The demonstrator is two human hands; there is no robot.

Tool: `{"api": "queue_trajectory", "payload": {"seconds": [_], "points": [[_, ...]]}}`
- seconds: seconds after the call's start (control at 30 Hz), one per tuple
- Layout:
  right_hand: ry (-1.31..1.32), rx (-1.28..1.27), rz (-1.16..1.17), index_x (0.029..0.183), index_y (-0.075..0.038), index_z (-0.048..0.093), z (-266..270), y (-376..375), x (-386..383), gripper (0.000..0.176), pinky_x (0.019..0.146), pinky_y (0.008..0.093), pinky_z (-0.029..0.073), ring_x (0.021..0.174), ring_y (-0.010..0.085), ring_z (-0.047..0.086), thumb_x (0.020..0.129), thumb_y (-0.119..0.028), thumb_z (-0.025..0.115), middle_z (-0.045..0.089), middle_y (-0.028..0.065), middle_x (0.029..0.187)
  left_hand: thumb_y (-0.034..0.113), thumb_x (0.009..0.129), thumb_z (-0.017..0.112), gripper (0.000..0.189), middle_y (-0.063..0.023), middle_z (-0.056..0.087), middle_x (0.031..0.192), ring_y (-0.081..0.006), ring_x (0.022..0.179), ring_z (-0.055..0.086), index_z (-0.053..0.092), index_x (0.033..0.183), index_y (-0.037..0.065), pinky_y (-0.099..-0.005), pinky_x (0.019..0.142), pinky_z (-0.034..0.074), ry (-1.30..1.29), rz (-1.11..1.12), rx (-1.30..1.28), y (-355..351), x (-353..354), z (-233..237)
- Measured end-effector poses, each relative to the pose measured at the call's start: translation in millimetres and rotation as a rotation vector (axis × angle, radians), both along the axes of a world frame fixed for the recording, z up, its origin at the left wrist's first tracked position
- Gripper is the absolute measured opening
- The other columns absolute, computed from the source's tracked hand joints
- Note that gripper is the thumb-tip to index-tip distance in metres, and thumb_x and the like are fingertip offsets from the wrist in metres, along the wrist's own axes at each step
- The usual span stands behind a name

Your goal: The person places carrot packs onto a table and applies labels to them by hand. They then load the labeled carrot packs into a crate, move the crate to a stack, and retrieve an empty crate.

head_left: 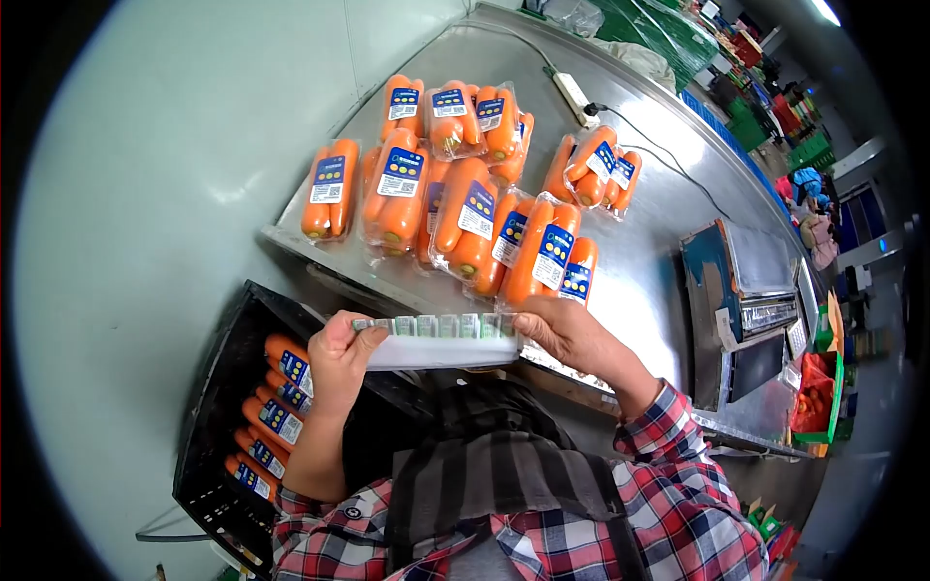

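Note:
A strip of small green-and-white stickers on white backing [446, 349] stretches between my hands in front of my body. My left hand [341, 360] pinches its left end between thumb and fingers. At the opposite end, my right hand [562, 334] is closed on the strip, close to the table's front edge. Just beyond the strip, several clear-wrapped packs of carrots [463, 218] with blue-and-white labels lie clustered on the metal table [635, 290]. One pack [542, 254] is right above my right hand.
A black crate [208, 426] holding several carrot packs stands at lower left. More carrot packs [593, 167] lie farther right. A power strip [575, 99] with a cable sits at the back, and a weighing or labelling machine [751, 300] stands at the right.

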State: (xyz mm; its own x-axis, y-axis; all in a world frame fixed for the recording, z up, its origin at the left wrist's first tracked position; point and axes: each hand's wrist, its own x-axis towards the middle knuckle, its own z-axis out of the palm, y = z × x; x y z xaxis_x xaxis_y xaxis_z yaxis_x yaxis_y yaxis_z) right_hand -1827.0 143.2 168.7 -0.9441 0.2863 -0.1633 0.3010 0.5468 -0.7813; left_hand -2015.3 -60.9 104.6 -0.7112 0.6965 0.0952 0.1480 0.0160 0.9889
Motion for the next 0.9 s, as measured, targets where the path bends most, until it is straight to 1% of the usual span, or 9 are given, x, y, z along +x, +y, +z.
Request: {"api": "queue_trajectory", "payload": {"seconds": [0.1,0.2,0.57,0.6,0.7,0.77,0.8,0.83,0.9], "points": [[0.203,0.156,0.019,0.104,-0.001,0.051,-3,3,-7,0.032,0.078,0.0357,0.044,0.09,0.0305,0.054,0.091,-0.029,0.045,0.055,0.0167,0.095,0.004,0.078,0.065,0.012,0.001,0.057,0.065,-0.0023,0.061,0.048,0.056,0.079,-0.003,-0.017,0.054,0.04,0.03,-0.101,-0.028,7,-5,-1],[0.029,0.161,0.115,0.102,-0.002,0.053,7,-8,-16,0.024,0.078,0.0386,0.043,0.093,0.0324,0.054,0.086,-0.02,0.049,0.054,0.0141,0.098,0.003,0.078,0.065,0.011,0.0001,0.059,0.066,-0.0024,0.062,0.049,0.057,0.08,-0.004,-0.0172,0.055,0.041,0.042,-0.181,-0.074,13,-6,3],[0.076,0.453,0.179,0.085,-0.003,0.049,-32,-20,-20,0.011,0.064,0.0388,0.045,0.074,0.0309,0.055,0.079,-0.01,0.054,0.049,0.013,0.08,0.003,0.081,0.061,0.011,0.0,0.06,0.078,-0.0025,0.071,0.05,0.058,0.086,-0.005,-0.0171,0.061,0.041,-0.321,-0.424,-0.107,38,-28,-19],[-0.028,0.431,0.175,0.085,-0.002,0.051,-30,-22,-20,0.01,0.069,0.0389,0.045,0.083,0.0298,0.054,0.078,-0.009,0.053,0.051,0.0132,0.083,0.006,0.081,0.061,0.012,0.0001,0.059,0.076,-0.0033,0.069,0.05,0.058,0.086,-0.005,-0.0179,0.059,0.041,-0.329,-0.427,-0.106,42,-28,-22],[0.221,0.232,0.059,0.09,-0.001,0.052,-43,-16,-15,0.012,0.064,0.0329,0.047,0.072,0.0263,0.057,0.08,-0.007,0.055,0.054,0.0127,0.08,0.007,0.081,0.061,0.014,-0.001,0.059,0.075,-0.004,0.068,0.051,0.058,0.086,-0.005,-0.0184,0.058,0.041,-0.476,-0.395,-0.197,46,-36,-47],[0.121,-0.223,-0.464,0.089,-0.002,0.052,-55,2,-14,0.007,0.061,0.0257,0.047,0.068,0.0104,0.055,0.084,-0.007,0.054,0.058,0.004,0.081,0.008,0.08,0.06,0.015,-0.003,0.06,0.077,-0.0052,0.065,0.053,0.059,0.086,-0.005,-0.0189,0.057,0.042,-0.516,-0.342,-0.187,42,-40,-68],[0.159,-0.229,-0.66,0.086,-0.002,0.052,-83,32,-11,0.01,0.056,0.0223,0.044,0.065,0.0066,0.051,0.084,-0.012,0.055,0.055,0.0014,0.076,0.008,0.08,0.06,0.015,-0.0033,0.061,0.077,-0.0055,0.065,0.053,0.059,0.087,-0.005,-0.0189,0.057,0.042,-0.534,-0.328,-0.181,40,-39,-66],[0.233,-0.501,-0.851,0.086,-0.003,0.052,-54,39,-17,0.016,0.05,0.0202,0.04,0.057,0.0059,0.047,0.084,-0.019,0.057,0.052,0.001,0.07,0.008,0.081,0.06,0.014,-0.0037,0.061,0.077,-0.0057,0.064,0.054,0.059,0.087,-0.005,-0.0189,0.057,0.042,-0.553,-0.314,-0.174,38,-38,-65],[0.223,-0.412,-1.084,0.084,-0.003,0.055,-74,76,-21,0.02,0.04,0.021,0.032,0.045,0.0067,0.04,0.082,-0.023,0.059,0.047,-0.0006,0.061,0.008,0.08,0.06,0.013,-0.0033,0.061,0.076,-0.0057,0.064,0.054,0.059,0.085,-0.004,-0.0186,0.057,0.042,-0.603,-0.319,-0.197,31,-34,-66]]}}
